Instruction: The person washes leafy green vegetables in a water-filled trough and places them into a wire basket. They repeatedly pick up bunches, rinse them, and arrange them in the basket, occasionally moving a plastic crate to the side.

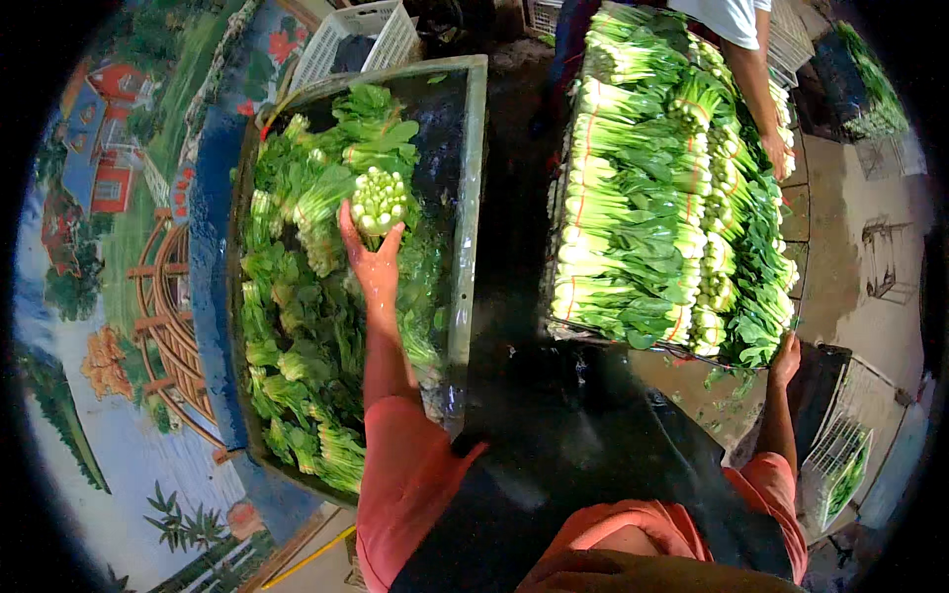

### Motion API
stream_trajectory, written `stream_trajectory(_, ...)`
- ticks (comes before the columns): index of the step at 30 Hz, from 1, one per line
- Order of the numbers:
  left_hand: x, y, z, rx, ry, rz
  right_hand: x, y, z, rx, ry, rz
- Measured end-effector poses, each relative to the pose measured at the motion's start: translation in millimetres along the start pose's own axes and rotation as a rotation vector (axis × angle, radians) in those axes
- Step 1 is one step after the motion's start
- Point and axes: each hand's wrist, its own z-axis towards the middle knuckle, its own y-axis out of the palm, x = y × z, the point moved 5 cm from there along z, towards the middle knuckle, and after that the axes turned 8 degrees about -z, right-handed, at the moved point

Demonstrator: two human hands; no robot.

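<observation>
My left hand [370,247] is closed round a bunch of leafy greens [380,201], its pale cut stem ends facing up. It holds the bunch over a large water tub [467,217], where more green bunches [287,296] float or lie in the water. On the right, a crate [647,346] is stacked full of banded bunches [598,212], stems and leaves in rows. My right hand [786,364] grips the crate at its near right corner; the fingertips are partly hidden by the rim.
Across the crate, another person's hand [777,153] rests at its right side. A white plastic basket [356,44] stands beyond the tub. At lower right sits a white crate [840,445] with some greens. A painted wall [109,247] runs along the left.
</observation>
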Motion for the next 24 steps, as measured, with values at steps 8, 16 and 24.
stream_trajectory(8, 185, 116, -21, -0.481, 0.091, -0.409, -71, -28, -15, 0.208, -0.287, -0.334)
stream_trajectory(16, 280, 290, -135, -1.001, -0.286, -0.605, -353, -131, -50, -0.187, -1.196, 0.504)
stream_trajectory(24, 298, 355, -236, -1.205, -0.523, -0.656, -329, -110, -20, -0.392, -1.105, 0.624)
